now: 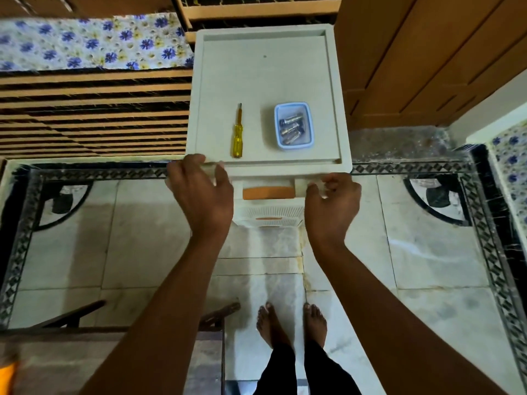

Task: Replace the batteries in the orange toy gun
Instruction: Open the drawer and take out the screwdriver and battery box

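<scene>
White plastic is under both hands: the left hand (199, 189) and right hand (332, 199) curl over the tabletop (265, 69) front edge. Screwdriver (237, 132) and boxed batteries (291, 127) lie untouched; no toy gun shows, so replacement seems unstarted.

No legible text, batteries (291, 129) in tub — labels too blurred, no nos. or signs
</scene>
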### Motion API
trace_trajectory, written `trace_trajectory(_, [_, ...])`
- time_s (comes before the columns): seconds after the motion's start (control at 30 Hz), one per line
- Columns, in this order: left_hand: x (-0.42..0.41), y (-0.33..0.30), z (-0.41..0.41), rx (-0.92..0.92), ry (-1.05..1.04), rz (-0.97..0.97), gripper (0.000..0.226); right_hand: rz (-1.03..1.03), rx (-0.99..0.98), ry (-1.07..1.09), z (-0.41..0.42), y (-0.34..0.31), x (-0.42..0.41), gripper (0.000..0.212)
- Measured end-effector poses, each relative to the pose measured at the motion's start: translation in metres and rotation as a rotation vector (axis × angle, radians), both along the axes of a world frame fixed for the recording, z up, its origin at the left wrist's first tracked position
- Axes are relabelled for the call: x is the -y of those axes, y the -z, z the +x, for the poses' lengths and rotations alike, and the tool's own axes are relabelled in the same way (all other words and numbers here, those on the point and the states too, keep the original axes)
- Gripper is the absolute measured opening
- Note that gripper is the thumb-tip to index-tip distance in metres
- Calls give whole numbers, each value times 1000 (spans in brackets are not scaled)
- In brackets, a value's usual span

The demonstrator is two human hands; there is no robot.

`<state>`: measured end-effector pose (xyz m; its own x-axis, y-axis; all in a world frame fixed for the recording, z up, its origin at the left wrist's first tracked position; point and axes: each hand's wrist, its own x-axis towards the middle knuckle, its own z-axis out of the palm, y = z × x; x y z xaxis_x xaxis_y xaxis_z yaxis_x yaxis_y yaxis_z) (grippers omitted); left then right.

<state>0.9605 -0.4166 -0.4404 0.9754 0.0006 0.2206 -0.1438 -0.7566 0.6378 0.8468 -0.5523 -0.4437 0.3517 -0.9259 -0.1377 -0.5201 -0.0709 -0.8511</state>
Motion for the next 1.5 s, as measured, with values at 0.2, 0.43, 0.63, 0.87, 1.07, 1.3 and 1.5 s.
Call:
trace_trajectory(0.2, [-26, 28, -1, -298, -173, -149, 47, 100, -78, 54, -5, 25, 19, 50])
trace_trajectory(0.43, [-16, 22, -4, -191, -189, -8, 66, 211, -10, 121, -5, 23, 26, 45])
trace_trajectory(0.63, [-9, 21, -1, -12, 73, 312, 68, 294, 14, 142, -11, 22, 28, 38])
trace_trajectory(0.87, [-13, 17, 2, -22, 118, 433, 64, 558, 233, 255, -22, 18, 26, 32])
trace_trajectory(1.07, [-18, 7, 2, -34, 159, 479, 65, 608, 339, 325, -63, 22, -6, 34])
trace_trajectory(1.3, [-23, 2, -1, -60, 208, 517, 81, 557, 251, 402, -135, 36, -52, 32])
trace_trajectory(1.5, [-26, 7, -3, -60, 229, 539, 81, 533, 70, 275, -138, 58, -47, 24])
